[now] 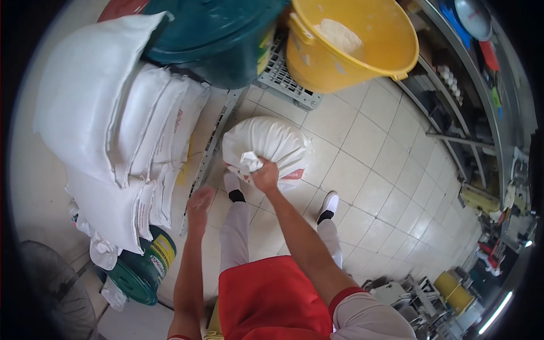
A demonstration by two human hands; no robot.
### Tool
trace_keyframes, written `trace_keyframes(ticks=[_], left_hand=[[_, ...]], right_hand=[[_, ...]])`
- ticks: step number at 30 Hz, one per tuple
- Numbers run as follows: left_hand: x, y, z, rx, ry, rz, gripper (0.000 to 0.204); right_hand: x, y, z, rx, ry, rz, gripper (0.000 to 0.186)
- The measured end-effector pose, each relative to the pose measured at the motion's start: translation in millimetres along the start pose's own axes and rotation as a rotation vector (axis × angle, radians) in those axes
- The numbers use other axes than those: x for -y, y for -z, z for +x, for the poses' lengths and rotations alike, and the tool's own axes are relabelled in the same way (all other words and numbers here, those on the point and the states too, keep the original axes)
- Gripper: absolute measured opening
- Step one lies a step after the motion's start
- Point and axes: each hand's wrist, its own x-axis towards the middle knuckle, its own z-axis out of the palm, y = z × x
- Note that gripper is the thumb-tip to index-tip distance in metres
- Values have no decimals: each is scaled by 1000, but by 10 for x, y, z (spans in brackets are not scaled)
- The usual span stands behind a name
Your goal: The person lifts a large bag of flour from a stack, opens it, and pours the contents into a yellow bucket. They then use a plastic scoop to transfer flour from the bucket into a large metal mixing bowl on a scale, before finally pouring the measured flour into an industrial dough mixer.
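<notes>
My right hand (265,174) grips the gathered, twisted neck of a full white sack (275,141) with red printing, standing on the tiled floor between my feet and slightly beyond them. My left hand (199,201) hangs apart from the sack, to its lower left, beside a perforated metal rail (205,173). Its fingers are blurred, so whether they are open or closed is unclear. The underside of the sack is hidden.
Stacked white sacks (85,102) line the left, above a green bucket (133,280). A large green bin (209,39) and a yellow tub (309,65) with pale powder stand ahead on slatted stands. Metal shelving (464,130) runs along the right. Cluttered equipment lies lower right.
</notes>
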Motion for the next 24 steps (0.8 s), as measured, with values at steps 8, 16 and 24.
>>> trace_keyframes(ticks=[8, 16, 24], left_hand=[[949, -650, 441, 12, 266, 356, 31], [2157, -2386, 2716, -13, -482, 1028, 65], [3761, -2935, 4400, 796, 435, 698, 63]], right_hand=[[-1432, 196, -1482, -62, -364, 193, 38], [-3911, -389, -2438, -313, -677, 510, 26], [-5802, -194, -1932, -41, -688, 118, 41]])
